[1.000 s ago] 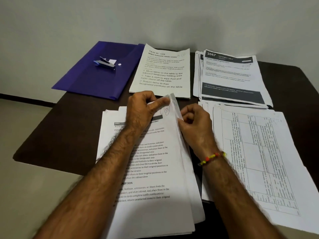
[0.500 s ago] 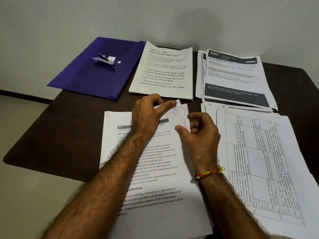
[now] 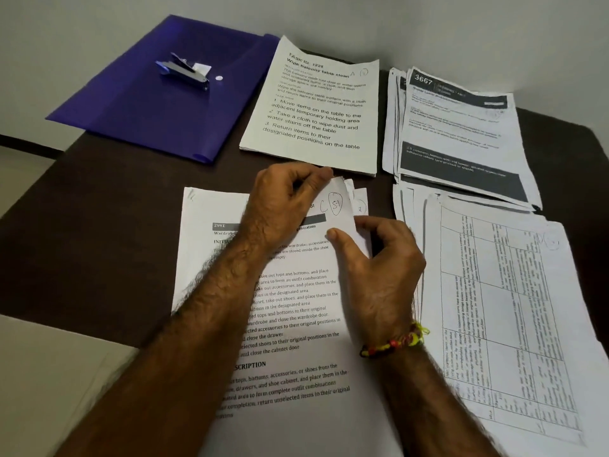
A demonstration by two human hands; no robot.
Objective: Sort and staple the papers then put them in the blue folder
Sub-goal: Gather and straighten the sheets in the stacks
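Note:
A stack of printed papers [image 3: 296, 384] lies in front of me on the dark table [image 3: 108, 206]. My left hand [image 3: 283, 202] pinches the top right corner of its upper sheet, marked "51" in pen, and bends it up. My right hand [image 3: 379, 258] grips the right edge of the same stack just below that corner, thumb on top. The blue folder [image 3: 141, 107] lies flat at the far left, hanging partly over the table edge. A small silver and blue stapler [image 3: 184, 72] rests on top of it.
A "Wipe balcony table clean" stack [image 3: 316, 110] sits behind my hands. A pile headed "3667" [image 3: 461, 133] lies far right, and a stack with printed tables [image 3: 507, 318] near right. A grey wall runs close behind the table.
The lifted right edge of the near stack has come down flatter. Both hands stay at its top right corner, and my right thumb now lies on the sheet. The view has shifted closer.

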